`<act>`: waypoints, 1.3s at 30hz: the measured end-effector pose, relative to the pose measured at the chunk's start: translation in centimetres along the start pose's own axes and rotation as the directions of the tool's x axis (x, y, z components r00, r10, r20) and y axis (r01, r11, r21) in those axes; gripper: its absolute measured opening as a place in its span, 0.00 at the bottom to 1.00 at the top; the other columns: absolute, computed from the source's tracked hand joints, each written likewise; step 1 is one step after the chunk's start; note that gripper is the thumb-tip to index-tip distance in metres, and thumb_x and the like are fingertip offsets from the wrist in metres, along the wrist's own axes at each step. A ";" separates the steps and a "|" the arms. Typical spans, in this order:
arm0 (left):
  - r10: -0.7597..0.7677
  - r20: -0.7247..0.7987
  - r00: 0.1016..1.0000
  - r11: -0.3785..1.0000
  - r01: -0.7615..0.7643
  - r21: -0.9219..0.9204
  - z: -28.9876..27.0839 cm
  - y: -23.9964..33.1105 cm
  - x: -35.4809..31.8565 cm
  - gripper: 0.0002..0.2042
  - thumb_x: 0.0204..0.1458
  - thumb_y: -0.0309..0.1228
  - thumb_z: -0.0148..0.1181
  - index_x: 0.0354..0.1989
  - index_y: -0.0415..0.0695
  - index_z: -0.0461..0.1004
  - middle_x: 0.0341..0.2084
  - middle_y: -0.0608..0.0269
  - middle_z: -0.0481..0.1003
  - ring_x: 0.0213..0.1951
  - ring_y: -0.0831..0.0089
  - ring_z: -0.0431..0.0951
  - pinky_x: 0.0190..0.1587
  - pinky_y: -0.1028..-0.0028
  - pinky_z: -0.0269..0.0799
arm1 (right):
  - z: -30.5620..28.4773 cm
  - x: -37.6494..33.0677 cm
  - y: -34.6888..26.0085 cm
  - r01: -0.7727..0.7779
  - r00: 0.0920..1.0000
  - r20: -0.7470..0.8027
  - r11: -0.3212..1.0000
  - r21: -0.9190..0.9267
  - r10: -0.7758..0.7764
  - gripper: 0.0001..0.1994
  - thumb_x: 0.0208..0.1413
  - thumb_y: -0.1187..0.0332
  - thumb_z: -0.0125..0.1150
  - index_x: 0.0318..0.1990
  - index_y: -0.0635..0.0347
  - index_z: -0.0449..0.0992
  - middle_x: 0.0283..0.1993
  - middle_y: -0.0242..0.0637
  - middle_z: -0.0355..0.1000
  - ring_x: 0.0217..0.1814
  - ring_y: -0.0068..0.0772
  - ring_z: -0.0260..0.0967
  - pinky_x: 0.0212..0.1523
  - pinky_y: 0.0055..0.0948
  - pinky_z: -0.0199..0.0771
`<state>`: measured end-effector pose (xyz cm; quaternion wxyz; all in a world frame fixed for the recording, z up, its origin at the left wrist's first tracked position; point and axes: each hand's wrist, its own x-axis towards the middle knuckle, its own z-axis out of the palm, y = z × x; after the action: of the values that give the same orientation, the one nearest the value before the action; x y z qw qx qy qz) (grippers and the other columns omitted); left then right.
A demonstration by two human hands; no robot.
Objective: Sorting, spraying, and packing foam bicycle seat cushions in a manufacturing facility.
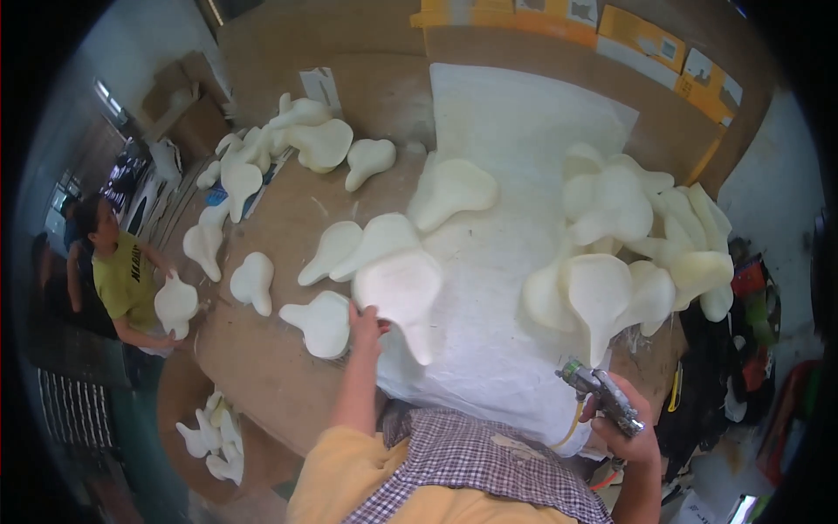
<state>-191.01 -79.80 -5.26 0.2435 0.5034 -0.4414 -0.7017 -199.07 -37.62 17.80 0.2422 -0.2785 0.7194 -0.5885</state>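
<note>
Two hands are working here: the left hand (365, 325) is pinching the edge of a cream foam pad (400, 290) shaped like a bicycle saddle, fingers closed on its broad end, while the right hand (621, 424) is wrapped around a metal spray gun (602, 395) with a yellow hose, its nozzle pointing toward the pile of pads (628, 253) at the right. The held pad is lying on a white sheet (515, 131) spread over the brown bench (262, 349). It is looking light, soft and springy, easily dented, so the wide rear edge seems the safest grip. At the left, another person (122, 279) is handling a similar pad.
</note>
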 end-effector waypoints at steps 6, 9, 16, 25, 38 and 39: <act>0.135 -0.406 0.904 0.602 -0.400 -0.691 -22.3 0.8 3.3 0.11 0.53 0.31 0.47 0.42 0.40 0.67 0.32 0.58 0.72 0.33 0.69 0.73 0.34 0.73 0.73 | -0.1 0.5 1.6 -0.066 0.996 -0.060 0.996 0.057 0.069 0.29 0.46 0.77 0.61 0.59 0.65 0.61 0.36 0.39 0.72 0.37 0.28 0.71 0.41 0.29 0.72; -0.158 -0.586 0.795 0.700 -0.328 -0.634 -15.3 7.5 -3.6 0.20 0.59 0.45 0.41 0.42 0.37 0.65 0.30 0.54 0.70 0.31 0.66 0.71 0.33 0.72 0.73 | -1.0 0.4 2.8 -0.136 0.978 -0.161 0.991 -0.006 0.133 0.29 0.48 0.78 0.60 0.59 0.65 0.60 0.37 0.39 0.71 0.38 0.27 0.71 0.42 0.28 0.73; 0.280 0.256 0.925 0.929 -0.193 -0.317 -4.3 -3.5 8.2 0.12 0.56 0.36 0.48 0.44 0.44 0.66 0.34 0.59 0.71 0.33 0.66 0.72 0.39 0.67 0.71 | -2.2 -1.2 1.5 -0.061 0.983 -0.160 0.987 0.146 0.084 0.28 0.50 0.76 0.58 0.60 0.66 0.59 0.40 0.39 0.70 0.40 0.27 0.69 0.42 0.29 0.72; -0.136 0.654 0.744 0.898 -0.186 0.398 31.0 -8.2 -13.2 0.35 0.48 0.26 0.56 0.64 0.47 0.45 0.46 0.53 0.68 0.34 0.66 0.75 0.28 0.68 0.76 | -4.3 -9.1 0.8 -0.111 0.896 -0.416 0.986 0.125 0.154 0.30 0.49 0.68 0.60 0.60 0.69 0.59 0.37 0.38 0.71 0.39 0.27 0.68 0.43 0.28 0.69; 0.169 0.282 0.944 0.979 -0.193 0.061 15.0 0.1 -5.6 0.36 0.45 0.22 0.55 0.65 0.47 0.48 0.46 0.51 0.67 0.38 0.65 0.74 0.26 0.70 0.76 | -6.0 -5.2 -0.2 -0.108 0.991 -0.090 0.988 -0.111 0.098 0.25 0.43 0.76 0.62 0.53 0.67 0.67 0.32 0.35 0.73 0.31 0.23 0.71 0.35 0.23 0.72; 0.174 0.260 0.950 0.980 -0.194 0.053 14.2 0.1 -5.5 0.36 0.45 0.22 0.55 0.65 0.47 0.48 0.46 0.51 0.67 0.38 0.65 0.74 0.26 0.70 0.76 | -5.8 -4.5 -0.1 -0.045 0.995 -0.097 0.995 -0.087 0.037 0.26 0.43 0.77 0.62 0.53 0.68 0.66 0.31 0.35 0.73 0.29 0.24 0.72 0.33 0.23 0.72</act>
<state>-202.05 -70.17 -1.03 0.2294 0.3750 -0.5410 -0.7171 -199.68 -30.42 19.12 0.2072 -0.2458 0.7611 -0.5633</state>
